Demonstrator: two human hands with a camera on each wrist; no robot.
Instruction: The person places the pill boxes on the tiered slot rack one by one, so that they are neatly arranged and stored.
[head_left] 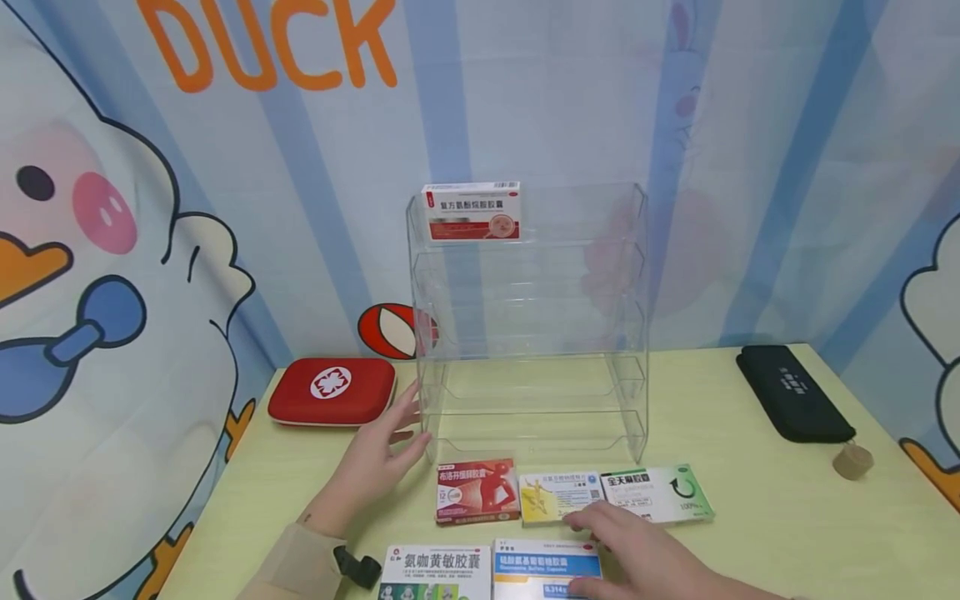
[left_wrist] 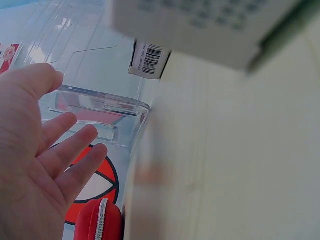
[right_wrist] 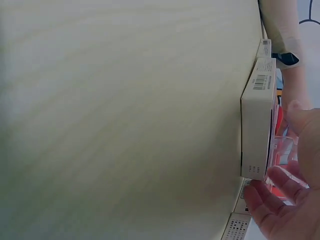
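A clear tiered acrylic rack (head_left: 532, 412) stands at the back, with one red-and-white medicine box (head_left: 474, 212) in its top tier at the left. Beside the rack's lower left side is my left hand (head_left: 378, 458), fingers spread and loosely bent, holding nothing; whether it touches the rack I cannot tell. My right hand (head_left: 637, 554) hovers at the right edge of a blue-and-white medicine box (head_left: 536, 567), its fingers relaxed and not closed round it. Behind that box lie a red box (head_left: 477, 493), a yellow-and-white box (head_left: 551, 492) and a green-and-white box (head_left: 663, 493).
Another white-and-green medicine box (head_left: 435, 567) lies at the front, left of the blue one. A red zipped case (head_left: 330, 396) sits left of the rack. On the right are a black pouch (head_left: 795, 396) and a small cork-like cylinder (head_left: 852, 461). A printed curtain (head_left: 540, 100) hangs behind.
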